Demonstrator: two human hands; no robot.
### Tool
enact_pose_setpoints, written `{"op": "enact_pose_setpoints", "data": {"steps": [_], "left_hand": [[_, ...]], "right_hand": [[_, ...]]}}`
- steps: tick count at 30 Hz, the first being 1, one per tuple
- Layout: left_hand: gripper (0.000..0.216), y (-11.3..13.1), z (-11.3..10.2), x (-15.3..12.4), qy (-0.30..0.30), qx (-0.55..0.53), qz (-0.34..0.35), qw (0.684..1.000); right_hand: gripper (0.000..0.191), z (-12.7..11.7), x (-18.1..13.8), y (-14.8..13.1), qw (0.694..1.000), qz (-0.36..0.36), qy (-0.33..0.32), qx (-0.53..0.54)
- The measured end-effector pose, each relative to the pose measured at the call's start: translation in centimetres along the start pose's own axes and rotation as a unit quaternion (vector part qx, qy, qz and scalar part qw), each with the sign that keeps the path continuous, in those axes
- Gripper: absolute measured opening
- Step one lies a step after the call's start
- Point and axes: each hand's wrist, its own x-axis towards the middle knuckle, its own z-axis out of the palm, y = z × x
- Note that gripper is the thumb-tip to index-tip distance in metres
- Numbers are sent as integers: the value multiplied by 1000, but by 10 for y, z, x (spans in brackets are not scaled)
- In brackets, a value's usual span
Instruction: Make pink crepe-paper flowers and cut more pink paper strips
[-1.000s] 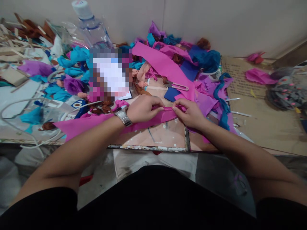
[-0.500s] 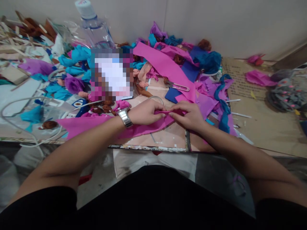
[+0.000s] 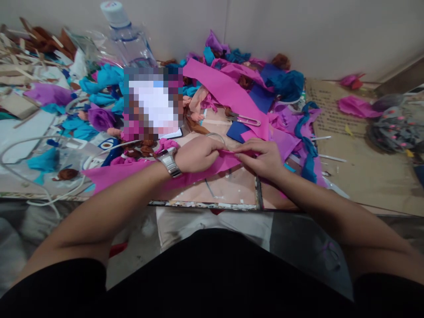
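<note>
A long strip of pink crepe paper [image 3: 122, 176] runs from the left along the table's front, under my left wrist, to both hands. My left hand [image 3: 198, 153] is closed on its upper edge, thumb and fingers pressed together. Just to the right, my right hand [image 3: 261, 158] pinches the same edge between thumb and fingertips. The edge looks folded or rolled between the hands. Beyond them lies a wider pink paper strip [image 3: 225, 90], with small thread snips [image 3: 243, 118] resting on it.
A phone [image 3: 154, 106], largely blurred out, leans before a clear plastic bottle [image 3: 132, 44]. Crumpled blue, purple and brown paper pieces surround it. A white cable [image 3: 20, 138] loops at left. Cardboard [image 3: 347, 172] with a dark bundle [image 3: 392, 132] lies at right.
My left hand has turned slightly, its thumb drawn back from the right hand's fingertips. More of the pink strip shows between the hands. My right hand stays nearly in place.
</note>
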Motion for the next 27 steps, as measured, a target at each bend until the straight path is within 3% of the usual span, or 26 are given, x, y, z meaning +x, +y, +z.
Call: {"op": "enact_pose_setpoints", "data": {"steps": [5, 14, 27], "left_hand": [[48, 3, -2, -2, 11, 33, -11, 999], [32, 2, 9, -1, -20, 1, 8, 1000], [38, 3, 2, -2, -35, 6, -37, 999]], "right_hand": [[11, 0, 0, -2, 998, 62, 11, 18], [11, 8, -1, 2, 998, -59, 3, 10], [11, 3, 0, 5, 998, -62, 23, -15]]}}
